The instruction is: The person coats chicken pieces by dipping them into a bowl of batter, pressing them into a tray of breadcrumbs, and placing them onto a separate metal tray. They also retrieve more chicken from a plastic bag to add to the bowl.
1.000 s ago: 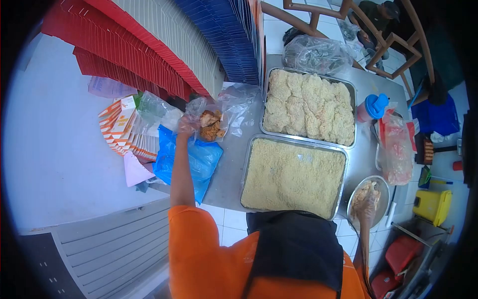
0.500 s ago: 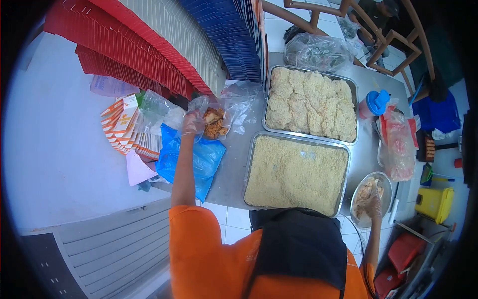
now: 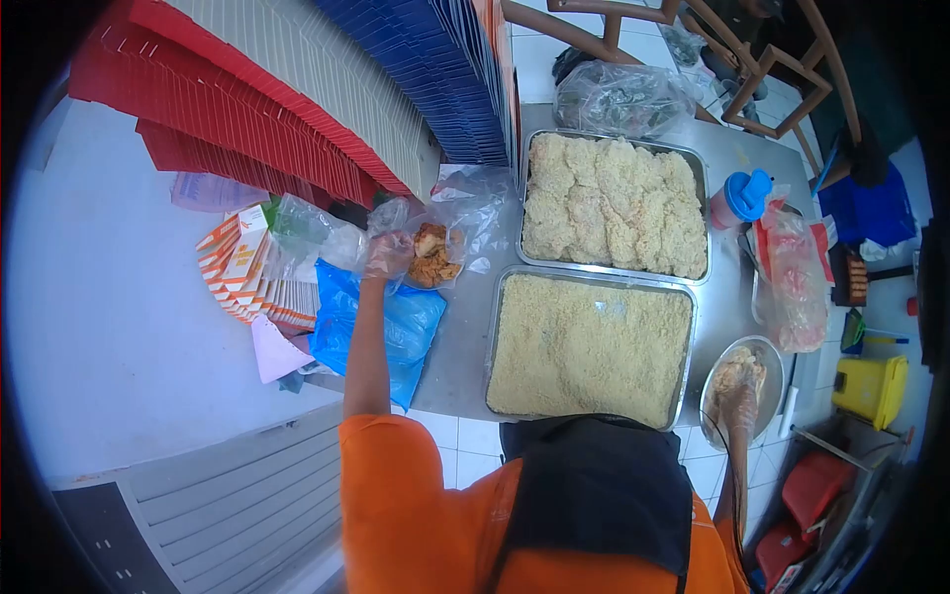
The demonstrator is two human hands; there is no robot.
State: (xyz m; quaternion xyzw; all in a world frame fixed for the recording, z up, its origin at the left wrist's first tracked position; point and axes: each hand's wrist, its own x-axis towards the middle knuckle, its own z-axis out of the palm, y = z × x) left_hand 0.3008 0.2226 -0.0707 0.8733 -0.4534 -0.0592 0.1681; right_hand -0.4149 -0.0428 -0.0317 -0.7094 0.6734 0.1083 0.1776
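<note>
My left hand, in a clear plastic glove, is at the edge of a plastic bag with browned fried pieces in it; its fingers are blurred by plastic. A blue plastic bag lies under that forearm. On the right, my right hand reaches into a metal bowl of pale, wet pieces, its fingertips hidden among them. Between my hands are a tray of crumbs and, beyond it, a tray of coated pieces.
Stacked red, grey and blue folded cartons rise at the upper left. Orange-white boxes lie below them. A blue-lidded cup and a bag of pink contents stand right of the trays. A person's feet show at the top right.
My right hand has shifted slightly down and deeper into the bowl. My left hand stays by the bag of fried pieces, and the whole view has shifted a little.
</note>
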